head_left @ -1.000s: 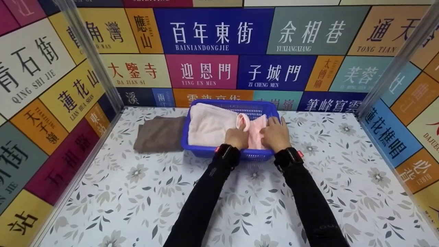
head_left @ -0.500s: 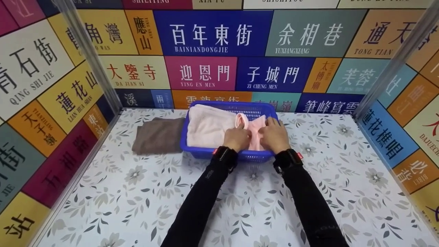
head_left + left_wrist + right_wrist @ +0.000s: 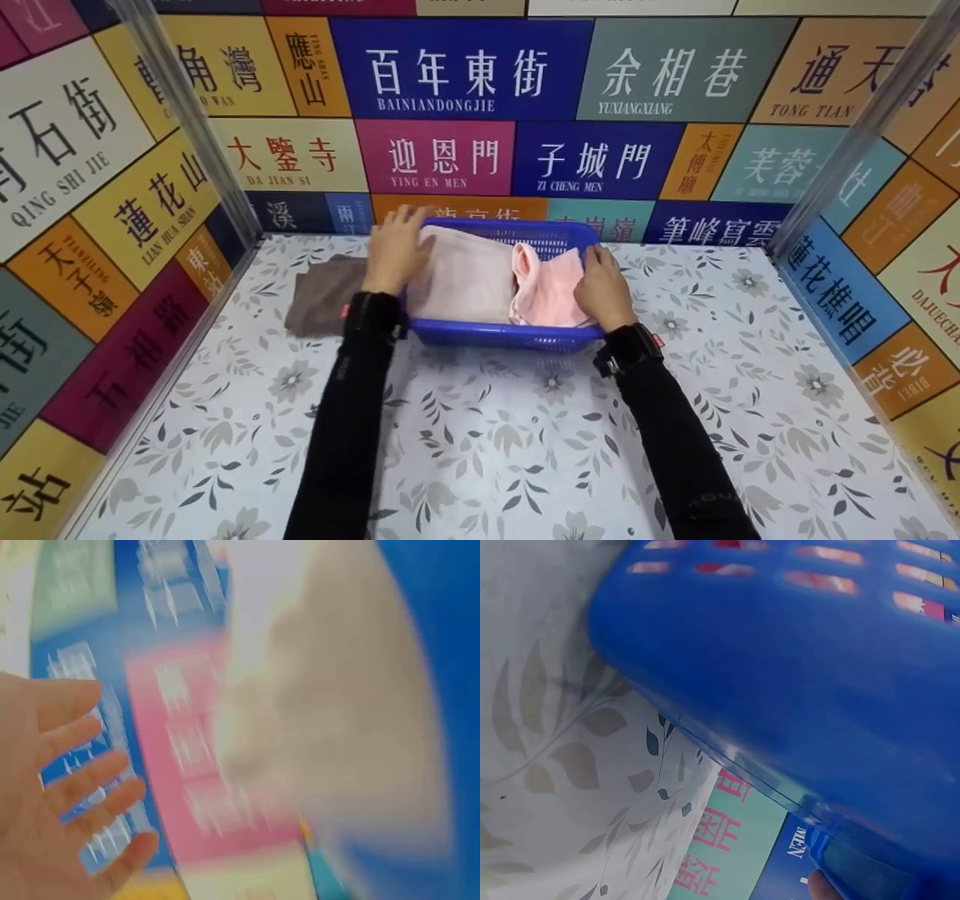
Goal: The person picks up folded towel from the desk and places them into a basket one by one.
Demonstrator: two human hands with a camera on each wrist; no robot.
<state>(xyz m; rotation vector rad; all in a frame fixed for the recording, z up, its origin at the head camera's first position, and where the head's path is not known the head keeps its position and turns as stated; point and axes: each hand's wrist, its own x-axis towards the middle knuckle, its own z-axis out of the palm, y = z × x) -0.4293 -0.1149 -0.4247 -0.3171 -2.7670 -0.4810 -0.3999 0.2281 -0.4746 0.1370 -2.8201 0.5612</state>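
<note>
In the head view, a blue plastic basket (image 3: pixel 495 334) holds a folded white towel (image 3: pixel 469 277) on the left and a folded pink cloth (image 3: pixel 555 289) on the right. My left hand (image 3: pixel 396 251) is blurred at the basket's left rim. Its fingers are spread and hold nothing; the left wrist view shows the same fingers (image 3: pixel 97 772) extended beside a blurred pale cloth. My right hand (image 3: pixel 606 289) grips the basket's right rim. In the right wrist view, one fingertip (image 3: pixel 823 886) shows at the basket's handle; the rest of that hand is hidden.
A folded brown cloth (image 3: pixel 322 296) lies on the table left of the basket, partly behind my left hand. A floral cover (image 3: pixel 480 435) spreads over the table. Panels with colourful lettered signs (image 3: pixel 450 67) stand behind and on both sides.
My left hand has let go of the pink cloth and moved left to the basket's left rim. My right hand has shifted from the pink cloth to the right rim.
</note>
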